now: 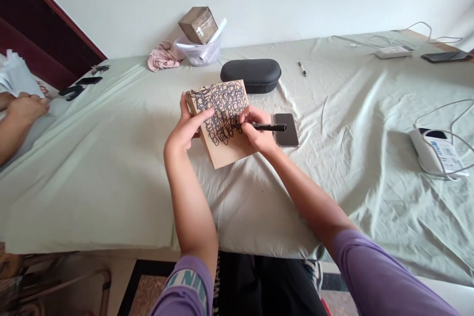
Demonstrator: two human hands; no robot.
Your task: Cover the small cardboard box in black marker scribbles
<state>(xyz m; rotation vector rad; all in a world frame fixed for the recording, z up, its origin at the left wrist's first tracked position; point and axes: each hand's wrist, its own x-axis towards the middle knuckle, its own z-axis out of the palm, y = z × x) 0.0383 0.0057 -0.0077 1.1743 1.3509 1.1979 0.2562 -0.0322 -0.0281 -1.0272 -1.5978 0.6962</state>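
A brown cardboard box (225,155) is held tilted over the cloth-covered table, its upper face filled with black looping scribbles down to a bare lower strip. My left hand (188,123) grips its left side, thumb lying on the scribbled face and fingers partly hidden behind. Pinched in my right hand (257,128) is a black marker (274,127), its tip against the lower right part of the scribbles. Behind the box lies a black zip case (252,73). A dark phone (286,131) rests just right of my right hand.
A clear plastic tub (202,53) carries a small taped carton (198,24), beside a pink cloth (164,56). The pen cap or small pen (302,69) lies farther right. White devices with cables (435,153) occupy the right side. Another person's hand (28,107) shows at far left.
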